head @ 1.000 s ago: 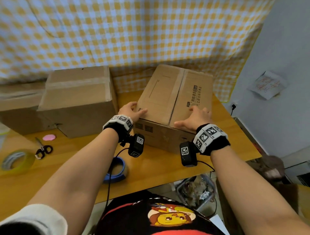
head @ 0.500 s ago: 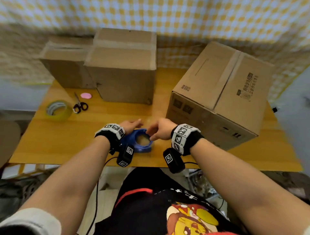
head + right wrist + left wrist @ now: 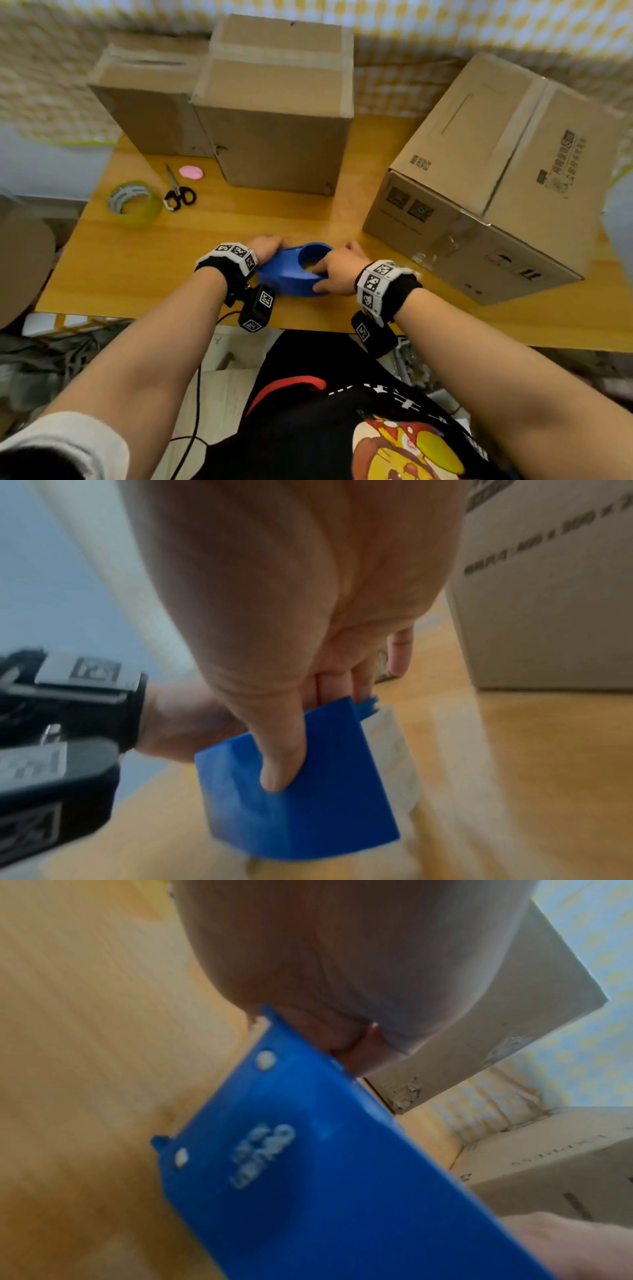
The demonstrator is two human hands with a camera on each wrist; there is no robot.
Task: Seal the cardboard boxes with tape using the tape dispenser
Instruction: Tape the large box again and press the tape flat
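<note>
The blue tape dispenser [image 3: 291,272] sits low over the near edge of the wooden desk [image 3: 120,267], held between both hands. The right hand [image 3: 337,270] grips its round end: in the right wrist view the thumb lies down across the blue side wall while the other fingers [image 3: 359,680] curl over the top edge, so the wall is pinched between them. A pale roll of tape [image 3: 394,750] shows just behind that wall, inside the dispenser. The left hand [image 3: 265,245] is at the dispenser's narrow end; in the left wrist view its fingers [image 3: 356,1045] curl down onto the far edge of the blue plate beside two small rivets, gripping it there.

All else is placed from the dispenser. Behind it and to the right stands the large cardboard box [image 3: 489,178], turned at an angle, with a tape strip along its top seam and printed marks on its faces. Straight behind it, well apart, is a taller taped box [image 3: 277,113], and left of that box a lower box [image 3: 147,102] touching it. Behind and left of the dispenser lie black-handled scissors [image 3: 178,195], a yellowish tape roll [image 3: 133,204] and a small pink disc [image 3: 191,172], all flat on the desk.
</note>
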